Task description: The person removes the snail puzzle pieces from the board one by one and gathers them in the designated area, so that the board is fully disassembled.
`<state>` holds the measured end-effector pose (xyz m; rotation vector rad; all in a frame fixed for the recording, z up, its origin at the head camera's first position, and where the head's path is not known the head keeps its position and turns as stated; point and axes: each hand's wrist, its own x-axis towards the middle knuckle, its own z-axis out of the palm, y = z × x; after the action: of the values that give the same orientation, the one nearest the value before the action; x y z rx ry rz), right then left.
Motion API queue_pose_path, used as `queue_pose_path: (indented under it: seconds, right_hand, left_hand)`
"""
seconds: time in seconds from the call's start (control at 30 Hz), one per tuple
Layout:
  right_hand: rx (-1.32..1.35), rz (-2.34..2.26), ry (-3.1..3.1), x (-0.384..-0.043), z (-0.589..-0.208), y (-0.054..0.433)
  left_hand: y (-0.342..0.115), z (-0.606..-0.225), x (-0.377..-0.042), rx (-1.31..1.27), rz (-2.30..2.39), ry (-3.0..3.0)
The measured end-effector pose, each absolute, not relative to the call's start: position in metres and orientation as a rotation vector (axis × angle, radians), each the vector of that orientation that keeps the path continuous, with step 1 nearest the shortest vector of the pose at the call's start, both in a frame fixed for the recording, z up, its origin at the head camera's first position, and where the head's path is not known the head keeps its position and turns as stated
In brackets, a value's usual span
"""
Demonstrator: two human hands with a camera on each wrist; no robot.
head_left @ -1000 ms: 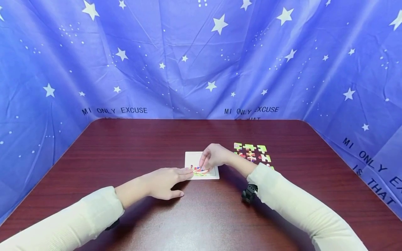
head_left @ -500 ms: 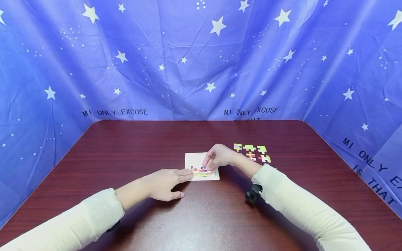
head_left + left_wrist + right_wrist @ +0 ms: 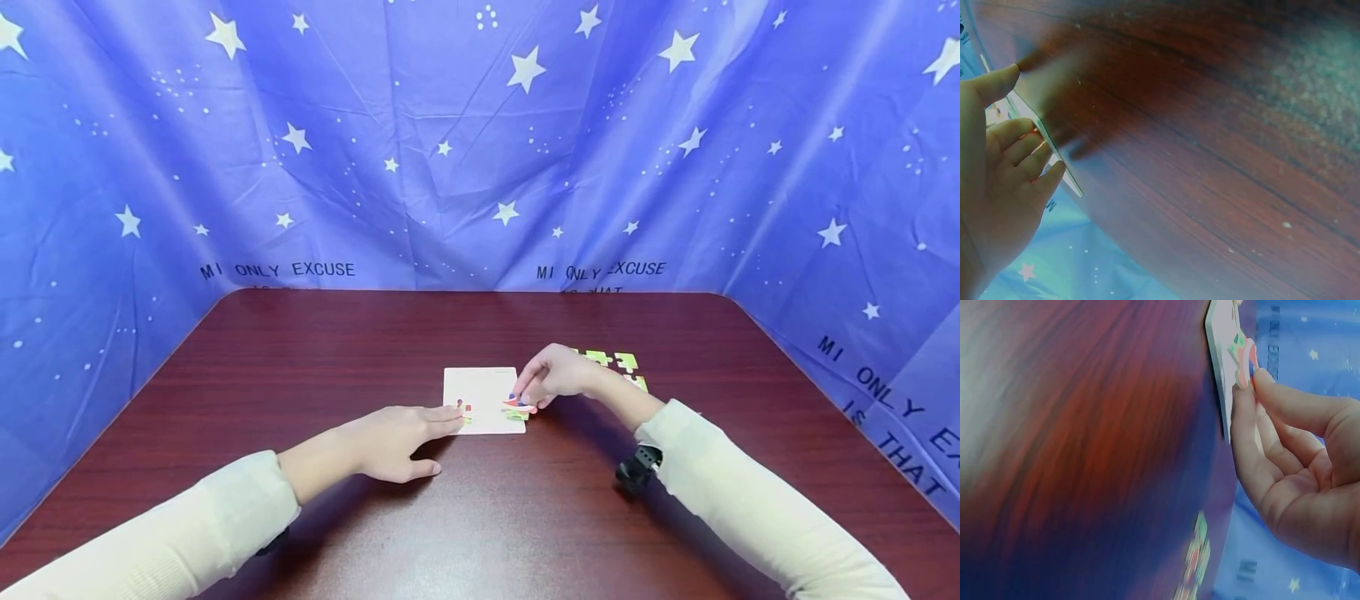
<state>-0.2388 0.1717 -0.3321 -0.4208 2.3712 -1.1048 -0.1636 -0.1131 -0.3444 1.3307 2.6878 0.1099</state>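
My right hand (image 3: 558, 373) pinches a puzzle piece (image 3: 517, 407) between thumb and fingers, over the right edge of a white puzzle board (image 3: 487, 385). The piece shows red, blue and green; in the right wrist view this puzzle piece (image 3: 1244, 356) stands tilted off the board's face. My left hand (image 3: 397, 440) rests its outstretched fingertips on the board's lower left, partly covering a small red and green puzzle piece (image 3: 468, 409) there. The left wrist view has the left hand (image 3: 1013, 159) at the edge of the board (image 3: 1054, 147).
Several loose green puzzle pieces (image 3: 597, 357) lie in rows on the dark red table (image 3: 337, 342), behind and right of my right hand, which hides some. A blue star-patterned curtain (image 3: 465, 167) hangs beyond the table's far edge.
My right hand has moved right, carrying the puzzle piece from the board's lower middle to its right edge and lifting it. The left hand has stayed in place.
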Motion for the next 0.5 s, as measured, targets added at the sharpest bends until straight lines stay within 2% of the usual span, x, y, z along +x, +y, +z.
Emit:
queue_pose_path:
  seconds: [0.5]
  right_hand:
    - [-0.388, -1.077, 2.412, -0.231, -0.322, 0.239]
  left_hand:
    - [-0.112, -0.346, -0.162, 1.305, 0.106, 2.693]
